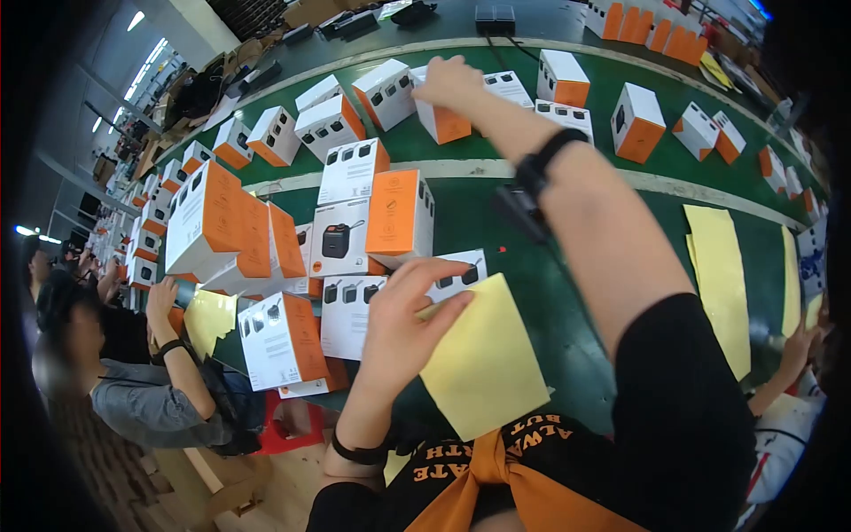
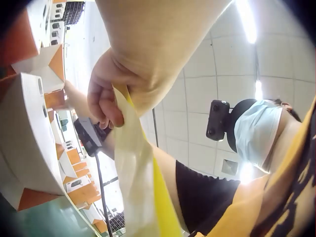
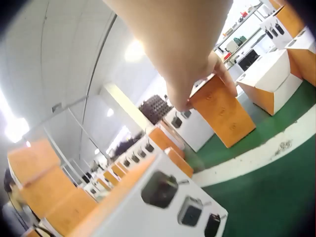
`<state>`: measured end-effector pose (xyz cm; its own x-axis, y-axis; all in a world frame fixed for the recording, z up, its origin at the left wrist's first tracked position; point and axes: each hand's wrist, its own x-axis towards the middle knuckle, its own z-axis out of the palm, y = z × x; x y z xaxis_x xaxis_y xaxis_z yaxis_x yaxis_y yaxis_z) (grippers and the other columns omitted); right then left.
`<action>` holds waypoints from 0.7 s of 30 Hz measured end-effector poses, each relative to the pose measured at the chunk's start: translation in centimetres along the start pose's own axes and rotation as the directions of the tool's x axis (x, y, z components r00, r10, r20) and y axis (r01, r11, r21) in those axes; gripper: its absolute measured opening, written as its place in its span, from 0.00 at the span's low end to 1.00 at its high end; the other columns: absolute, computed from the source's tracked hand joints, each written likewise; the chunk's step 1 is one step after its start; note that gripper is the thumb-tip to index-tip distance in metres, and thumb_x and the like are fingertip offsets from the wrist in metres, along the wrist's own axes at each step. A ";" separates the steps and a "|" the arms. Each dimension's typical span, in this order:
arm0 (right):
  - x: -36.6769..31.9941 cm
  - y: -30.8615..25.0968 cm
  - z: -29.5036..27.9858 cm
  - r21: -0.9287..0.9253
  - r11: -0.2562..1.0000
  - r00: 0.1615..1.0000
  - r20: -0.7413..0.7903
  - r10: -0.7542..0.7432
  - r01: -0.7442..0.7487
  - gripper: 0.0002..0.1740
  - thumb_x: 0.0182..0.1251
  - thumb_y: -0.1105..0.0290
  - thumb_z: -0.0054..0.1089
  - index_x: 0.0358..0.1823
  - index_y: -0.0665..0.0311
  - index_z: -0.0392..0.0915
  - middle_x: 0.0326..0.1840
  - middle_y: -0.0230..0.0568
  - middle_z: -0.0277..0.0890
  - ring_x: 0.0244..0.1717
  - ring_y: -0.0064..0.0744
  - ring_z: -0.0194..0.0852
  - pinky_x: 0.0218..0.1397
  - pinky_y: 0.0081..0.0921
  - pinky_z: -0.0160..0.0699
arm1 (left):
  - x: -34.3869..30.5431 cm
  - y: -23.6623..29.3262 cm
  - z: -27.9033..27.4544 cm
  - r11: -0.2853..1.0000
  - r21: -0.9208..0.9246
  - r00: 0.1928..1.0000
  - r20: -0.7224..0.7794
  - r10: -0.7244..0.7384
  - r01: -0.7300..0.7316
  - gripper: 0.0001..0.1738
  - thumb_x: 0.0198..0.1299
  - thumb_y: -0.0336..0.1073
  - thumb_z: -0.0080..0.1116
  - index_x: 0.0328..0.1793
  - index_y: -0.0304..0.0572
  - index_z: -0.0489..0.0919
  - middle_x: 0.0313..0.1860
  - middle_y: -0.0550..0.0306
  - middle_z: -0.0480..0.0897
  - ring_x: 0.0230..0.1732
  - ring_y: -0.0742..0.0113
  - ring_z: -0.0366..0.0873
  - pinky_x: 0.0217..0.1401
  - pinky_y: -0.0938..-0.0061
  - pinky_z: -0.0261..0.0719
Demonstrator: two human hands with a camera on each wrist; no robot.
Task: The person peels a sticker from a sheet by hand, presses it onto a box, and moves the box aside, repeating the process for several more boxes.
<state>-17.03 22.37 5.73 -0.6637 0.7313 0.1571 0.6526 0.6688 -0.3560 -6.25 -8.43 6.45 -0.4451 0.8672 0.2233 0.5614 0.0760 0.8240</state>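
My left hand pinches a yellow sheet by its upper edge, in front of my chest. In the left wrist view the sheet hangs from thumb and fingers, with a pale face and a bright yellow one. My right arm reaches across to the far green strip. There my right hand grips the top of an orange and white carton. The right wrist view shows fingers on both sides of that carton, its orange side facing the camera and its lower edge at the green surface.
Stacked cartons stand just left of centre on the near green surface. More cartons line the far strip. Yellow sheets lie at the right. A pale rail divides the strips. Another person sits at the left.
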 end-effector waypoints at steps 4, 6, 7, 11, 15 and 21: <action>-8.5 8.3 -8.0 0.329 0.900 0.957 -0.047 -0.286 0.285 0.35 0.50 0.45 0.59 0.51 0.67 0.74 0.45 0.56 0.78 0.47 0.49 0.77 0.49 0.37 0.76 | 0.0 -0.6 0.0 0.983 -0.185 0.995 -0.094 -0.015 -0.002 0.19 0.50 0.20 0.63 0.50 0.35 0.78 0.55 0.54 0.77 0.38 0.81 0.76 0.27 0.89 0.71; -14.2 13.8 -8.8 0.495 0.807 0.939 -0.057 -0.340 0.322 0.26 0.58 0.51 0.56 0.51 0.64 0.76 0.43 0.46 0.78 0.43 0.34 0.76 0.43 0.26 0.76 | 0.8 0.6 0.4 0.998 -0.047 0.999 -0.018 0.039 -0.040 0.27 0.48 0.22 0.66 0.57 0.39 0.76 0.62 0.49 0.73 0.48 0.72 0.80 0.36 0.82 0.78; -18.8 13.8 -10.4 0.721 0.690 0.954 0.247 -0.171 -0.063 0.24 0.63 0.60 0.54 0.56 0.66 0.74 0.47 0.35 0.77 0.45 0.22 0.72 0.47 0.22 0.74 | 1.2 1.1 1.5 0.984 0.090 0.987 0.064 0.147 -0.153 0.31 0.47 0.25 0.68 0.61 0.41 0.73 0.65 0.47 0.69 0.52 0.64 0.79 0.41 0.76 0.79; -25.6 18.7 -6.0 0.687 0.524 0.795 0.605 -0.029 -0.503 0.17 0.62 0.62 0.56 0.48 0.64 0.79 0.41 0.33 0.78 0.41 0.23 0.74 0.41 0.20 0.73 | 1.6 1.4 6.9 0.868 0.309 0.816 0.553 0.169 -0.389 0.45 0.46 0.46 0.70 0.71 0.50 0.62 0.71 0.33 0.59 0.45 0.43 0.80 0.47 0.64 0.79; -22.2 19.9 -4.8 0.248 0.952 0.952 0.196 -0.233 0.182 0.20 0.62 0.60 0.57 0.50 0.65 0.77 0.44 0.45 0.78 0.42 0.39 0.76 0.42 0.31 0.75 | 0.7 0.8 9.2 0.781 0.376 0.758 0.626 0.182 -0.498 0.45 0.46 0.49 0.69 0.71 0.50 0.63 0.69 0.26 0.58 0.29 0.47 0.82 0.35 0.65 0.81; -12.0 20.6 -1.8 -0.362 0.889 0.938 -0.092 -0.335 0.282 0.30 0.55 0.61 0.65 0.60 0.60 0.68 0.57 0.45 0.70 0.59 0.55 0.64 0.56 0.42 0.74 | 0.5 1.3 9.0 0.781 0.397 0.780 0.601 0.175 -0.482 0.44 0.45 0.49 0.70 0.70 0.53 0.64 0.71 0.32 0.57 0.24 0.50 0.81 0.29 0.66 0.81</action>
<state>5.04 27.58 -1.87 -0.8074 0.4738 0.3516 0.5249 0.8490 0.0613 0.57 -3.49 2.95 0.1709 0.9853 0.0055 0.9300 -0.1631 0.3293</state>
